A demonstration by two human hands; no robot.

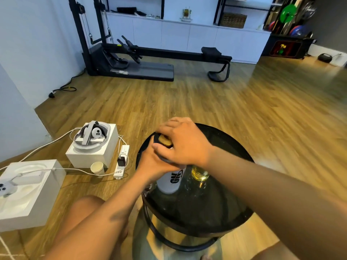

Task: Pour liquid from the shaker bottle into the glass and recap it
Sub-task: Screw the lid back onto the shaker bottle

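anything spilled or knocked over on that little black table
Nothing stands out. The shaker bottle stands upright on the black round table, gripped by the left hand, right hand on its lid. The glass beside it holds yellow liquid; no puddle shows.

The near and right parts of the round black surface (216,209) were left open. Passage at its left-centre was blocked by the shaker bottle (171,182), with the glass (200,175) set just beside it.

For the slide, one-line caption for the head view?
Left hand steadies shaker bottle while right hand works its lid; glass beside, on black table.
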